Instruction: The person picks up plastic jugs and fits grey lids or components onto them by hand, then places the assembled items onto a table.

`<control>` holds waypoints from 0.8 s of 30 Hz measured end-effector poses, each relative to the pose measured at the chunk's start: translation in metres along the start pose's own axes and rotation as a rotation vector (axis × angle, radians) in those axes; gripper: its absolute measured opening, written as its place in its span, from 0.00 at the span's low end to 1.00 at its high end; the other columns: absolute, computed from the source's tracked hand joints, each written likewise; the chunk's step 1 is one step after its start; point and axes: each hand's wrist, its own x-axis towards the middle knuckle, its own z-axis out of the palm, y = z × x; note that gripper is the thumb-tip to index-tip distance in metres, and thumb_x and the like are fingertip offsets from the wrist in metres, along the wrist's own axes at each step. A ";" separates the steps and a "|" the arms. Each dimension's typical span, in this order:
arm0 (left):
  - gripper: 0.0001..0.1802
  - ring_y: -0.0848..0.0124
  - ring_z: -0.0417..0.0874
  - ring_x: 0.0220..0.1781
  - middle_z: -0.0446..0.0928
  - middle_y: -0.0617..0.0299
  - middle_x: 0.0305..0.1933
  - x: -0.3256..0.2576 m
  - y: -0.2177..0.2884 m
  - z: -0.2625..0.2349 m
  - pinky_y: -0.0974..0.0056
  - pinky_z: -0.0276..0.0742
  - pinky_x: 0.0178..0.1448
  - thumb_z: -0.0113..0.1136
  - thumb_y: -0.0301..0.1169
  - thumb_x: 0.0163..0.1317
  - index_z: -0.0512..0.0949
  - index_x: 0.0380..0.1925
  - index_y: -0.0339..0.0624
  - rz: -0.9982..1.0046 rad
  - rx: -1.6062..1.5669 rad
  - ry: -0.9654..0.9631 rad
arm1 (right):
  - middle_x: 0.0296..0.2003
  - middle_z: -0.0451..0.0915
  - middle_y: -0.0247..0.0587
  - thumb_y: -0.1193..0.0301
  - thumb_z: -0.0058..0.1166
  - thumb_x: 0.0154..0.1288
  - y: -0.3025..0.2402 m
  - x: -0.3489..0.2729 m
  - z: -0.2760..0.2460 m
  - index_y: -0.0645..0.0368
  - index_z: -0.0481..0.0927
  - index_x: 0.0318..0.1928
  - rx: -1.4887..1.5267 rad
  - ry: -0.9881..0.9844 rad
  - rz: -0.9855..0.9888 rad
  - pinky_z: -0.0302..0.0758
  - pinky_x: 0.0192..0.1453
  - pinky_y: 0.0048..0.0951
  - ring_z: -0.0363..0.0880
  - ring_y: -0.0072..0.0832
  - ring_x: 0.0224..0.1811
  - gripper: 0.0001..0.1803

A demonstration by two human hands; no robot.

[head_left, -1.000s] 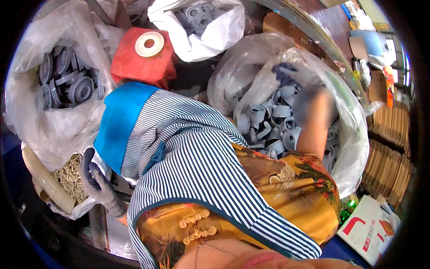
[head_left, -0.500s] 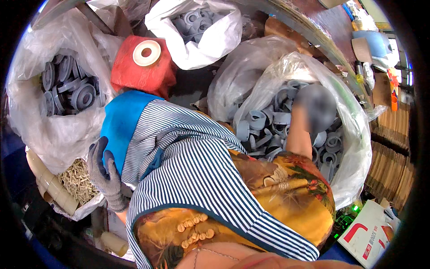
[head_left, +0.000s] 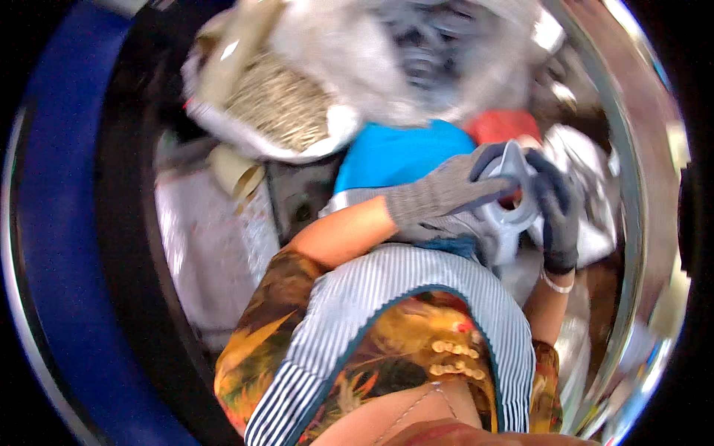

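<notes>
In front of my lap I hold a light grey plastic fitting (head_left: 510, 219) with a ring-shaped opening and a pointed upper tip. My left hand (head_left: 462, 181), in a grey knitted glove with dark fingers, closes on its left side. On the other side, my right hand (head_left: 556, 212), gloved the same way, curls its fingers round the edge. Part of the fitting is hidden behind the fingers, and motion blurs it slightly. Just beyond both hands is a red covered block (head_left: 500, 125), next to the blue cloth (head_left: 416, 152) over my leg.
A plastic bag (head_left: 338, 56) of grey parts (head_left: 424, 48) lies ahead. Left of it, a white sack (head_left: 216, 123) holds small pale pieces (head_left: 282, 104) and a cardboard tube (head_left: 242, 44). Another tube (head_left: 236, 172) lies nearer. A white bag (head_left: 584, 197) is at the right.
My view has swung left. My right hand has come out of the bag of grey fittings, and my left has risen from beside my leg; both now grip one fitting.
</notes>
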 end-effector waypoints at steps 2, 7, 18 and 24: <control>0.33 0.66 0.75 0.56 0.74 0.51 0.54 -0.013 -0.014 -0.026 0.60 0.72 0.60 0.58 0.47 0.66 0.65 0.61 0.35 -0.087 -0.095 0.400 | 0.62 0.71 0.50 0.69 0.51 0.67 0.014 0.019 0.029 0.67 0.63 0.67 0.095 0.261 -0.163 0.63 0.69 0.35 0.71 0.36 0.63 0.30; 0.29 0.68 0.71 0.59 0.71 0.53 0.55 -0.054 -0.027 -0.056 0.61 0.69 0.63 0.50 0.47 0.71 0.65 0.60 0.36 -0.096 -0.244 0.702 | 0.57 0.70 0.46 0.71 0.62 0.59 0.044 0.027 0.097 0.65 0.66 0.62 -0.052 -0.158 -0.133 0.67 0.62 0.33 0.71 0.33 0.57 0.32; 0.31 0.58 0.75 0.58 0.72 0.53 0.59 -0.340 -0.163 -0.263 0.53 0.76 0.61 0.55 0.41 0.67 0.61 0.64 0.36 -0.217 -0.345 2.265 | 0.47 0.71 0.37 0.69 0.50 0.71 0.076 0.048 0.040 0.65 0.68 0.61 0.581 0.290 0.167 0.72 0.63 0.38 0.74 0.26 0.51 0.22; 0.24 0.57 0.74 0.62 0.74 0.50 0.60 -0.376 -0.179 -0.234 0.53 0.74 0.64 0.56 0.36 0.67 0.68 0.59 0.33 0.353 -0.485 1.878 | 0.33 0.75 0.31 0.64 0.50 0.72 0.065 0.064 0.093 0.61 0.74 0.55 0.670 0.062 0.189 0.75 0.55 0.36 0.75 0.23 0.36 0.18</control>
